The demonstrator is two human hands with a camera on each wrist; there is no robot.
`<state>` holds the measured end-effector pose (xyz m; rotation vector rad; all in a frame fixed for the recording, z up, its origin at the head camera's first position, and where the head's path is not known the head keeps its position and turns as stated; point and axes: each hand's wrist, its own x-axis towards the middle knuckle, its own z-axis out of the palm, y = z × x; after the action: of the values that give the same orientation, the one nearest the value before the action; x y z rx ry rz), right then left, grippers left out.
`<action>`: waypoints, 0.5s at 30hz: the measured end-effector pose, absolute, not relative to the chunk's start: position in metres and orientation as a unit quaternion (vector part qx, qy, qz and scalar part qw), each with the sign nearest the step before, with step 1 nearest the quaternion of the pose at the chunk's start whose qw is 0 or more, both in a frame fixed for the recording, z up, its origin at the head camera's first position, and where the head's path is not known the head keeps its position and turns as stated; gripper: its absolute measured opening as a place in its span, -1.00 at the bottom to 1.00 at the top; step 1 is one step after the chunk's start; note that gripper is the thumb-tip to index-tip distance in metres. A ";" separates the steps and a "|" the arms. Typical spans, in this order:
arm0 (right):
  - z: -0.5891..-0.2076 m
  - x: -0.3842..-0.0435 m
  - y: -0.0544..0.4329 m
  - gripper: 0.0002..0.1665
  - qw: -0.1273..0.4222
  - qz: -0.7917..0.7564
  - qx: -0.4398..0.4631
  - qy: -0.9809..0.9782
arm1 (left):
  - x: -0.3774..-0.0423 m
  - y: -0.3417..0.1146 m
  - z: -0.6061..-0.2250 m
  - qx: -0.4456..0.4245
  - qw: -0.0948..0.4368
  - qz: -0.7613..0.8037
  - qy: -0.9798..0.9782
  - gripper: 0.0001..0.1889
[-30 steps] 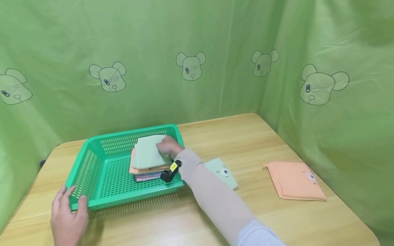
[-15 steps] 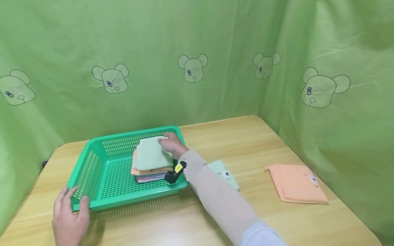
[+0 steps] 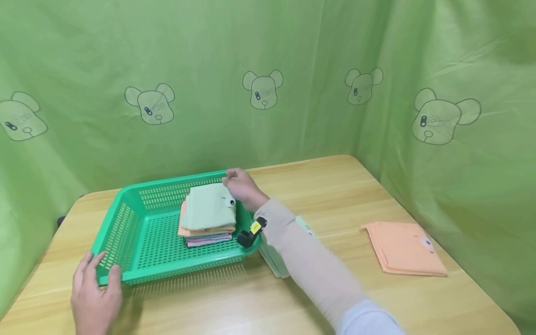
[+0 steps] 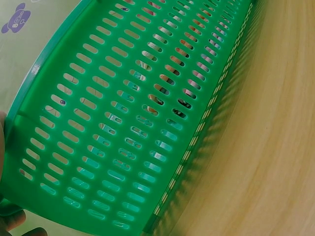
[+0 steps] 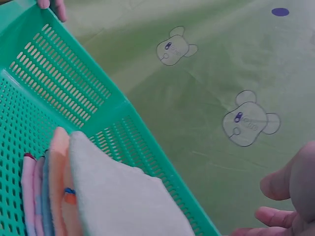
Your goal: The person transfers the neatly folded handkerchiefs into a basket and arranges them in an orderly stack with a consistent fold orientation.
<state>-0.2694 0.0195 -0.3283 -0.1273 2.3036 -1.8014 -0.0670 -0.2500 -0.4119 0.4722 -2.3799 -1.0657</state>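
Observation:
A folded light green towel (image 3: 209, 209) with an eye patch lies on top of a stack of folded towels in the green basket (image 3: 184, 265). Orange, bluish and pink edges (image 5: 29, 196) show beneath it. My right hand (image 3: 244, 188) is just above the basket's far right corner, apart from the stack, fingers loose and holding nothing. My left hand (image 3: 96, 298) holds the basket's near left corner, thumb at the front rim and fingers over the left rim. Another light green towel (image 3: 274, 260) lies on the table right of the basket, partly hidden by my right forearm.
A folded orange towel (image 3: 406, 249) with an eye patch lies on the right side of the wooden table (image 3: 335, 186). Green curtains (image 3: 201, 42) printed with bear heads stand behind and beside the table. A black device (image 3: 251, 232) is on my right wrist.
My right hand has let go of the top light green towel and drawn off to the upper right, uncovering its eye patch. The left hand keeps its place on the basket.

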 end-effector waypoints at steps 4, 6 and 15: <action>-0.321 -0.272 0.030 -0.50 0.110 -0.628 -0.045 0.769 | -0.067 -0.250 -0.411 0.173 0.243 -0.392 -0.870 -0.48; -0.320 -0.273 0.036 -0.49 0.110 -0.633 -0.044 0.765 | -0.068 -0.250 -0.411 0.172 0.243 -0.392 -0.870 -0.48; -0.322 -0.278 0.065 -0.51 0.102 -0.647 -0.059 0.754 | -0.067 -0.248 -0.412 0.174 0.246 -0.395 -0.868 -0.48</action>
<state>-0.2780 0.0645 -0.3222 -0.1751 2.2250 -1.9093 -0.0669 -0.2484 -0.4123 0.4745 -2.3680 -1.0780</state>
